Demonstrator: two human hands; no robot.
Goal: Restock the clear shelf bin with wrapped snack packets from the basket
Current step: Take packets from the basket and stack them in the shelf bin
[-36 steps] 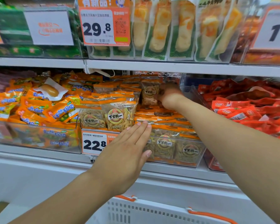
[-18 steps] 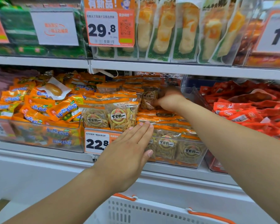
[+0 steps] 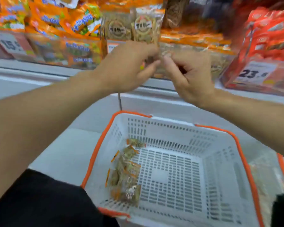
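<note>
Hands together, curled, before bin

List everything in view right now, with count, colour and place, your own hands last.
basket: one, white with orange rim, below the shelf
snack packets: small cluster, clear with orange ends, basket's left side
clear shelf bin: one, mid shelf, behind the hands
upright packets: two, tan, at the bin's front left
orange packets: many, left bin
red packets: many, right bin
price tags: two legible, white, left and right bin fronts
left hand: at the bin front, fingers curled; blurred
right hand: beside it, fingers curled
</note>
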